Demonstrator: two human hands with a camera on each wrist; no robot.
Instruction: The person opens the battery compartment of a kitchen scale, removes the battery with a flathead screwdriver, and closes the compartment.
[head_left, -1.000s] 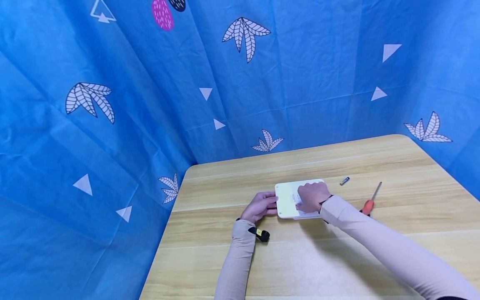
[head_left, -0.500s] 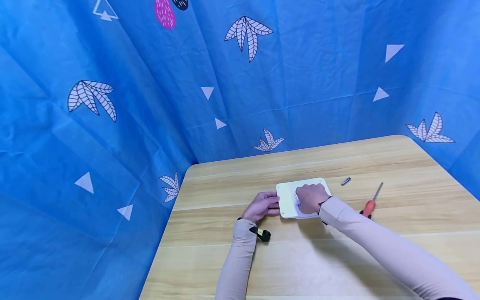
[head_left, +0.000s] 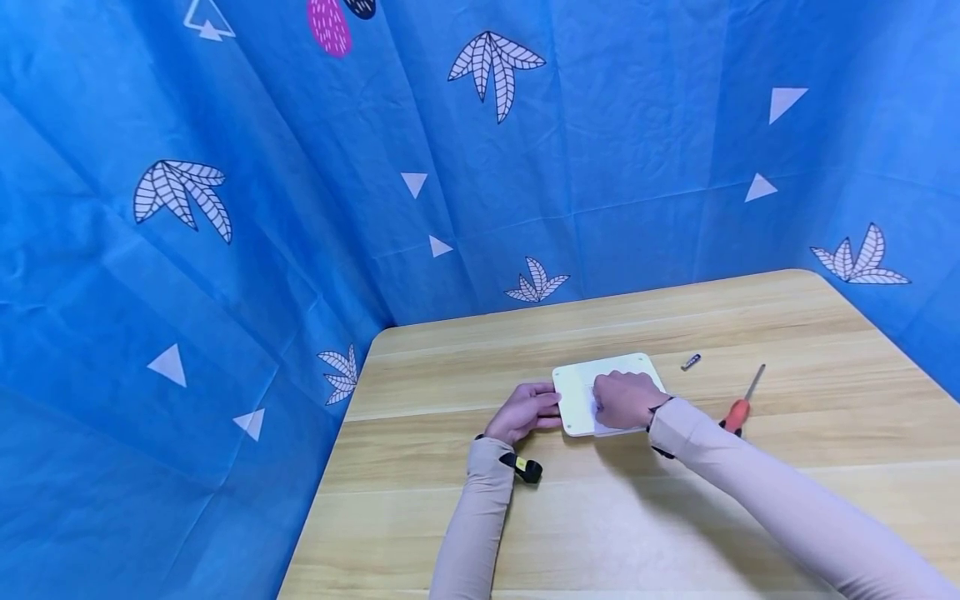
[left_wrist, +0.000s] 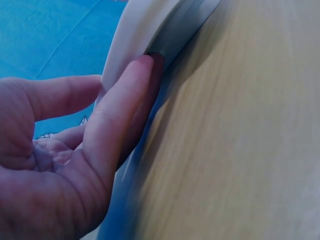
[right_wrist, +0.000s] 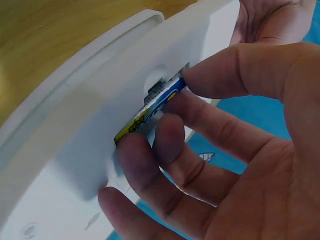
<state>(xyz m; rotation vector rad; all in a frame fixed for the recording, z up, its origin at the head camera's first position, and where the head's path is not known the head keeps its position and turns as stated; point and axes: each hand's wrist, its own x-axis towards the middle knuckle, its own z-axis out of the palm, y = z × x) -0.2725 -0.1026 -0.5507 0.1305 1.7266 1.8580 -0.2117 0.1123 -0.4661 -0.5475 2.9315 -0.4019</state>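
Observation:
A flat white device (head_left: 573, 404) with rounded corners lies tilted above the table, its small battery slot facing up. At its left edge my left hand (head_left: 521, 413) grips the rim, thumb on one face and fingers on the other, as the left wrist view shows. Over the middle of the device is my right hand (head_left: 626, 400). Its fingers and thumb hold a small blue, yellow and silver battery (right_wrist: 150, 111) lengthwise at the slot. From the head view that battery is hidden under the hand. Whether it is fully seated, I cannot tell.
A second battery (head_left: 691, 362) lies on the wooden table (head_left: 450, 367) right of the device. Further right rests a screwdriver (head_left: 738, 413) with a red and black handle. A blue patterned curtain (head_left: 637, 167) hangs behind the table.
The right hand has turned and shifted slightly over the device, and the device has tilted a little. The left hand keeps its grip on the rim.

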